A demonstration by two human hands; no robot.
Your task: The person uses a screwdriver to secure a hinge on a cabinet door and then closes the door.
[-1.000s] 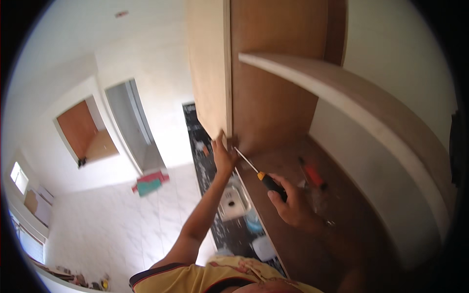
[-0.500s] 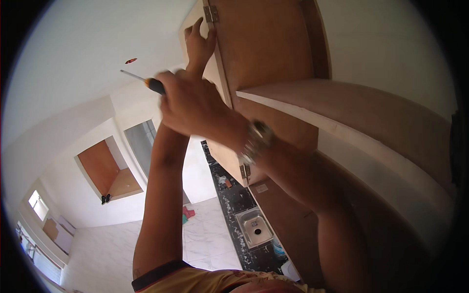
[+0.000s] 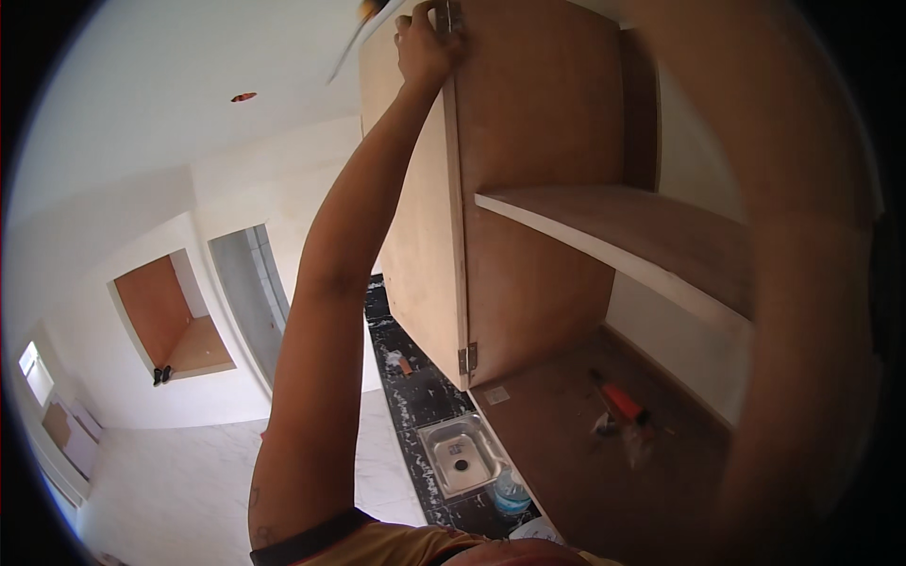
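My left hand (image 3: 427, 45) is raised high. Its fingers are bent around the edge of the cabinet door (image 3: 415, 245), beside the upper hinge (image 3: 447, 15). A lower hinge (image 3: 469, 358) joins the same door to the brown cabinet side (image 3: 538, 104). At the top edge, a blurred screwdriver (image 3: 353, 40) shows its thin shaft and part of an orange and black handle, left of my left hand. My right forearm (image 3: 802, 226) rises blurred along the right side; the right hand is beyond the top of the picture, so its grip is hidden.
A shelf (image 3: 613, 226) juts across the open cabinet. On the cabinet floor (image 3: 557, 453) lies a red-orange tool (image 3: 618, 396) with small clear plastic beside it. Below are a black countertop (image 3: 425, 406), a steel sink (image 3: 460, 453) and a blue-tinted bottle (image 3: 511, 492).
My right hand has gone up and out of view, its forearm swinging right. The screwdriver has moved up to the top edge. My left hand now sits at the upper hinge.
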